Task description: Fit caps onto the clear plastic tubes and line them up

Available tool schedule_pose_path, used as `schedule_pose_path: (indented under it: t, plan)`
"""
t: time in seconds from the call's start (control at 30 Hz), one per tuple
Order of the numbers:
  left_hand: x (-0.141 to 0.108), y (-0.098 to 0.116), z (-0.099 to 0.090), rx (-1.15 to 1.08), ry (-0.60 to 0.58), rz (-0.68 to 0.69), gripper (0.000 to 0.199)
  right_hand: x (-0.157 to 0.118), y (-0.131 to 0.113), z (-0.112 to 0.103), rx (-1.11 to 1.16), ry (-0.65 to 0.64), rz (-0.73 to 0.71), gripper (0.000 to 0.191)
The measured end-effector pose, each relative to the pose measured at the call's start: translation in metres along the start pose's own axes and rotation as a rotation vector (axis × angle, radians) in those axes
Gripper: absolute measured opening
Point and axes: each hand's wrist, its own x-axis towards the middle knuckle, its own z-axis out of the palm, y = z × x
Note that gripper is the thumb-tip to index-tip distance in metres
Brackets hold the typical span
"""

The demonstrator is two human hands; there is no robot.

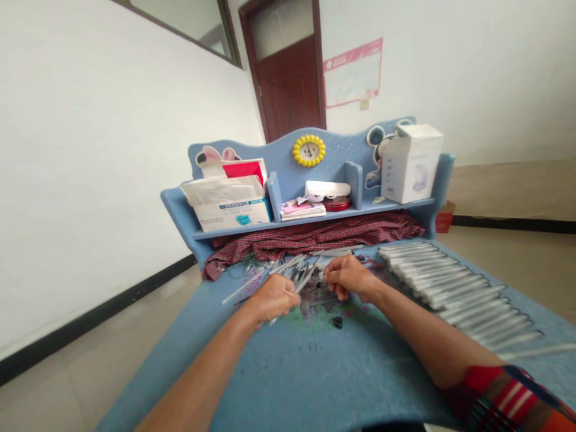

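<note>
My left hand [275,295] is closed in a fist around what looks like a clear pen barrel [306,278], whose end points up toward the pile. To its right, my right hand [348,277] has its fingers pinched together, and whatever is between them is hidden. Loose clear pen parts [288,264] and small black pieces lie behind and between both hands. A few black caps [337,323] sit nearer to me on the blue desk [315,372]. Rows of clear pens [450,282] are laid side by side at the right, under and beyond my right forearm.
A checked cloth [315,236] is bunched under the desk's shelf [297,225]. On that shelf stand a mask box [234,213], a red round tin [336,204], and a white carton [411,163]. A yellow flower-shaped clock [309,150] is on the backboard.
</note>
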Motion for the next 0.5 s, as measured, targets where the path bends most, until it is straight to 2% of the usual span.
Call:
schedule_pose_path:
  t: [0.13, 0.23, 0.3, 0.4, 0.5]
  plan:
    - [-0.004, 0.007, 0.003, -0.118, -0.073, 0.071, 0.01, -0.001, -0.004, 0.002, 0.211, -0.037, 0.042, 0.012]
    - [-0.006, 0.009, 0.007, -0.212, -0.092, 0.126, 0.011, -0.002, -0.005, 0.003, 0.22, -0.038, 0.047, 0.011]
    - [-0.006, 0.01, 0.007, -0.314, -0.101, 0.122, 0.014, -0.003, -0.005, 0.005, 0.068, 0.057, -0.021, 0.009]
    - [-0.006, 0.009, 0.004, -0.493, -0.136, 0.047, 0.015, -0.005, -0.005, 0.008, -0.316, 0.247, -0.284, 0.016]
    - [-0.005, 0.006, 0.003, -0.631, -0.191, -0.009, 0.014, -0.007, -0.004, 0.011, -0.574, 0.309, -0.493, 0.025]
